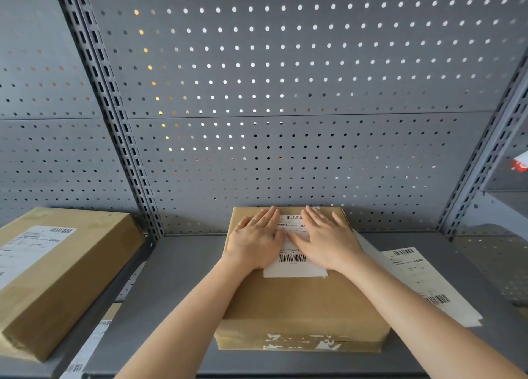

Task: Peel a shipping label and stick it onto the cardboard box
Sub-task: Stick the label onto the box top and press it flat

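Note:
A brown cardboard box (300, 301) lies on a grey metal shelf in front of me. A white shipping label (294, 266) with barcodes lies flat on the box's top, towards its far end. My left hand (257, 240) presses flat on the label's left side, fingers straight and together. My right hand (328, 238) presses flat on its right side, thumb stretched across the print. Both hands hide most of the label's upper half.
A second labelled cardboard box (57, 276) sits on the shelf to the left. Label sheets (423, 281) lie on the grey shelf (183, 293) right of the box, another strip (85, 350) at the lower left. A grey pegboard wall (285, 93) with slotted uprights stands close behind.

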Available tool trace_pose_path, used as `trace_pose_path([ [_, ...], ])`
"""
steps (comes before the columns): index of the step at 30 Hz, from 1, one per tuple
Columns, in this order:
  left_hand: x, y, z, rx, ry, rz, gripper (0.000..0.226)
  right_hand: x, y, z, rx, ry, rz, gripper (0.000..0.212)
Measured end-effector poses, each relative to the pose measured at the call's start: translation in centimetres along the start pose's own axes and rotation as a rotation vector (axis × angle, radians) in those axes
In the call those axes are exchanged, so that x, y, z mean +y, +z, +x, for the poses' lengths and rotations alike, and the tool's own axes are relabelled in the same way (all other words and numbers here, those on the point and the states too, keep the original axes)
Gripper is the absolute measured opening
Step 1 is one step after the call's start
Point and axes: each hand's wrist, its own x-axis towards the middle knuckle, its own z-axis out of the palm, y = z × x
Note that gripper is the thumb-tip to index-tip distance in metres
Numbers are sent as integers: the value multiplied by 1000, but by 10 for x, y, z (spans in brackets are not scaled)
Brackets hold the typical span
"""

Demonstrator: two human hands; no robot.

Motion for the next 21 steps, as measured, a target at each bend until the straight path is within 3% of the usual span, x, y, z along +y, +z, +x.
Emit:
trace_pose_path([
  [7, -1, -1, -1, -11, -24, 10, 62, 3, 1, 1, -13, -27, 27, 81],
  [21, -10, -11, -9, -125, 159, 30, 59, 18, -5, -7, -100, -199, 139, 65],
])
